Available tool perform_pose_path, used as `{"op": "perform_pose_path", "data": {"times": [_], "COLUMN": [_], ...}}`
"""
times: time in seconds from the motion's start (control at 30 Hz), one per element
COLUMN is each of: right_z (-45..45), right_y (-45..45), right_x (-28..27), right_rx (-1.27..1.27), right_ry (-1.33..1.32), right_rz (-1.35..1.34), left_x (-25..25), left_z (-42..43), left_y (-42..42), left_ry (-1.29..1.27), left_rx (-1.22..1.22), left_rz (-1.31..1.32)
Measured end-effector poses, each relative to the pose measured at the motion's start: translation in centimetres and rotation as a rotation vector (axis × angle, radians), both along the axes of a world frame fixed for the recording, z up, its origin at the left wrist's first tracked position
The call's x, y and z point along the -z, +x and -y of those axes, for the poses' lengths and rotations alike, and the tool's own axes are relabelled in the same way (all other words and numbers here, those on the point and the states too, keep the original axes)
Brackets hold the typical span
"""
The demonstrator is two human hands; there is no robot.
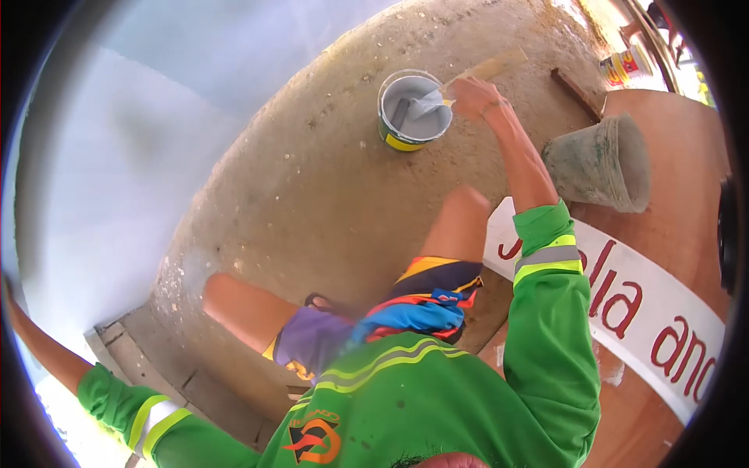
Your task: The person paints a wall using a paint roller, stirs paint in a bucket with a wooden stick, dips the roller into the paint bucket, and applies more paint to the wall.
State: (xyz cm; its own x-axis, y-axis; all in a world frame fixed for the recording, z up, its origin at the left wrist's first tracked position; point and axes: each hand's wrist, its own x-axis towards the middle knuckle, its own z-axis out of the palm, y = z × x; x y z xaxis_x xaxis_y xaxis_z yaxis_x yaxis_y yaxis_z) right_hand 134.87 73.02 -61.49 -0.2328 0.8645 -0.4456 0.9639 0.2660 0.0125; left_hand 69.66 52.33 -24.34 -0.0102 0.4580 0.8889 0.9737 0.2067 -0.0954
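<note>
My right hand (473, 98) is closed at the rim of a paint bucket (403, 143). It grips a small tool (427, 104) with a flat pale head, which hangs inside the bucket over grey liquid; whether it is a brush or a scraper I cannot tell. A dark grey oblong piece (400, 114) also rests in the bucket. Close behind that hand is a flat strip of wood (503, 64). At the far left edge my left hand (8, 295) is by the pale wall (101, 203), its fingers dark and cut off by the lens border.
To the right, a grey-stained bucket (593, 164) lies tipped on a brown board (671, 148). A white banner with red letters (624, 304) crosses the board. Further back are a rusty bar (576, 95) and a white-and-red pail (626, 67). Concrete floor (304, 179) meets the wall.
</note>
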Motion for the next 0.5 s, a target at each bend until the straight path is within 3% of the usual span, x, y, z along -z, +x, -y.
{"op": "perform_pose_path", "data": {"times": [0.2, 0.33, 0.43, 0.5], "right_z": [-1.1, -4.1, -5.3, -4.7], "right_y": [1.6, -0.1, 1.3, 1.9], "right_x": [-3.3, -0.2, 2.6, -0.5], "right_rx": [-0.138, -0.202, -0.162, -0.187], "right_ry": [0.068, -0.037, 0.028, 0.032], "right_rz": [-0.060, 0.036, 0.036, 0.073], "left_x": [0.2, 0.4, 0.4, 0.4], "left_z": [0.4, 0.4, 0.6, 0.6], "left_y": [1.3, 2.3, 2.9, 2.9], "left_ry": [-0.032, -0.046, -0.049, -0.046], "left_rx": [-0.084, -0.110, -0.123, -0.139], "left_rz": [0.080, 0.106, 0.116, 0.123]}}
